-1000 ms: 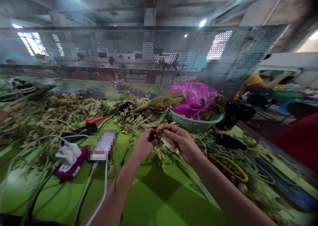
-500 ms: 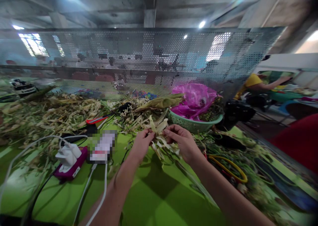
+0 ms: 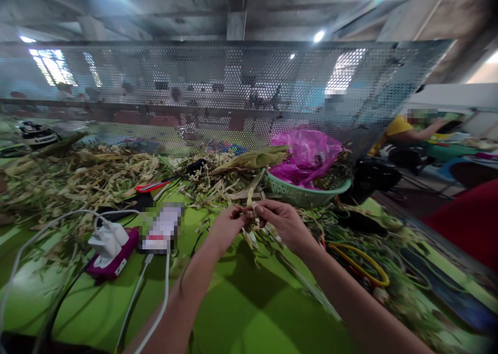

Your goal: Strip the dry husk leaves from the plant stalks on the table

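Observation:
Pale dried corn husk strips (image 3: 249, 238) are gathered between my two hands over the green table. My left hand (image 3: 229, 227) is closed in a pinch on the husk strips from the left side. From the right, my right hand (image 3: 283, 223) grips the same strips, its thumb and fingertips meeting the left fingertips. A narrow strip end stands up above the fingers, and other ends hang below. The fingers cover the middle of the bundle. Just beyond my hands lie more loose dried husks (image 3: 237, 187) and a large folded husk (image 3: 252, 159).
A green basket (image 3: 307, 196) with a magenta plastic bag (image 3: 305, 154) stands behind my right hand. On the left are a phone (image 3: 162, 228), a purple power strip (image 3: 116, 260) with cables, and a red cutter (image 3: 153, 186). A yellow loop (image 3: 365, 263) lies right. A perforated metal screen (image 3: 187, 95) rises behind.
My hands have come closer together, fingertips now meeting. The husk strips that spread out above and below are now drawn into a narrower bundle, mostly covered by the fingers.

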Demonstrator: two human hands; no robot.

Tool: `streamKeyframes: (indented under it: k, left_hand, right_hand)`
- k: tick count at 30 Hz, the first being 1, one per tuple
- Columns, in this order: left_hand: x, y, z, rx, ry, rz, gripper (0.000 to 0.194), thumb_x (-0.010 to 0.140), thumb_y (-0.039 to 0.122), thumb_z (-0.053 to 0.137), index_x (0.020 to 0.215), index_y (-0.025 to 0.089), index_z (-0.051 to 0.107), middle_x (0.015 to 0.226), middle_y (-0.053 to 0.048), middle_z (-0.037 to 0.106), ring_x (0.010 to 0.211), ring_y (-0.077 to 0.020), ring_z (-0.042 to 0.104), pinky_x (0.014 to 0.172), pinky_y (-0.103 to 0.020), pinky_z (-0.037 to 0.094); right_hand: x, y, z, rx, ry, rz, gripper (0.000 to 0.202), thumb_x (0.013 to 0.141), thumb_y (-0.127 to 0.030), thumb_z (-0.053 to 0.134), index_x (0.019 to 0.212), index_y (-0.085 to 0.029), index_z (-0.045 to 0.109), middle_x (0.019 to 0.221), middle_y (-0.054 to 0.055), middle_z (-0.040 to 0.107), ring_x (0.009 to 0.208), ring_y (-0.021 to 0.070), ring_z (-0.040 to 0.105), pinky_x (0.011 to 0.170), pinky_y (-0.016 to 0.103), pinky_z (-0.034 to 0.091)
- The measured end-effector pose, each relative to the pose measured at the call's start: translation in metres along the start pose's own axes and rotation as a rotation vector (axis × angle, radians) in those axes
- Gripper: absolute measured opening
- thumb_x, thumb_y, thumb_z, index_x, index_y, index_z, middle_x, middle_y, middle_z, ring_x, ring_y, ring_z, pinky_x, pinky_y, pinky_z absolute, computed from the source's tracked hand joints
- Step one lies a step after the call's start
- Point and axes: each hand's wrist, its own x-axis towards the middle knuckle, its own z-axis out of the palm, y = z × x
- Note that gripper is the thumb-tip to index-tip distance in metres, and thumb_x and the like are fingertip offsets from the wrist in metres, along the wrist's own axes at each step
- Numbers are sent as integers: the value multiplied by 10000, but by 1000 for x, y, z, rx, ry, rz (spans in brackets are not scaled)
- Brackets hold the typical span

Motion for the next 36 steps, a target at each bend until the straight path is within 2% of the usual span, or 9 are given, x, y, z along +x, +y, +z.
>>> streamKeyframes:
  k: [4, 8, 11, 16, 20, 27, 36]
  left_hand:
    - [1, -3, -2, 142, -61, 86, 171, 727, 308, 638, 739, 144, 591, 666, 16, 534, 615, -100, 436, 596, -242, 338]
    - [2, -4, -6, 241, -81, 137, 134, 745, 256, 603, 820, 148, 579, 705, 12, 545, 668, -120, 480, 632, -249, 371]
    - [0, 1, -6, 184, -73, 131, 224, 704, 201, 636, 902, 155, 539, 762, 9, 560, 732, -130, 513, 688, -254, 393]
    - [-5, 16, -3, 9, -79, 53, 274, 634, 75, 577, 870, 171, 476, 750, 31, 519, 726, -112, 501, 682, -237, 384]
    - [-7, 21, -4, -6, -101, -4, 214, 660, 100, 534, 853, 168, 470, 727, 27, 517, 681, -110, 474, 649, -242, 364]
    - [-11, 26, -6, -3, -104, 17, 110, 737, 187, 534, 837, 176, 492, 716, 21, 529, 666, -118, 470, 654, -256, 360]
    - [-14, 31, -7, 33, -142, 54, 109, 782, 199, 536, 888, 177, 527, 680, 21, 556, 661, -129, 512, 688, -262, 382]
  right_hand:
    - [2, 6, -3, -132, -3, -63, 210, 753, -378, 684, 820, -180, 694, 760, 20, 671, 720, 160, 597, 692, 274, 472]
    - [1, 7, -7, -353, 49, -159, 147, 787, -325, 644, 777, -183, 682, 760, 25, 658, 741, 167, 596, 701, 271, 462]
    - [2, 6, -9, -459, 57, -222, 120, 800, -288, 620, 768, -189, 681, 771, 28, 655, 752, 168, 600, 707, 270, 455]
    - [2, 4, -12, -442, 60, -207, 147, 810, -272, 585, 864, -189, 695, 827, 38, 696, 775, 178, 623, 727, 284, 468]
    - [2, 0, -14, -481, 71, -215, 130, 786, -263, 602, 817, -185, 701, 801, 40, 682, 767, 180, 616, 716, 284, 462]
    - [3, -4, -19, -555, 21, -238, 132, 792, -221, 593, 813, -201, 722, 793, 41, 648, 783, 181, 607, 725, 291, 456]
    - [2, -6, -21, -579, -35, -259, 137, 796, -184, 592, 828, -199, 724, 798, 34, 647, 793, 173, 609, 729, 273, 447]
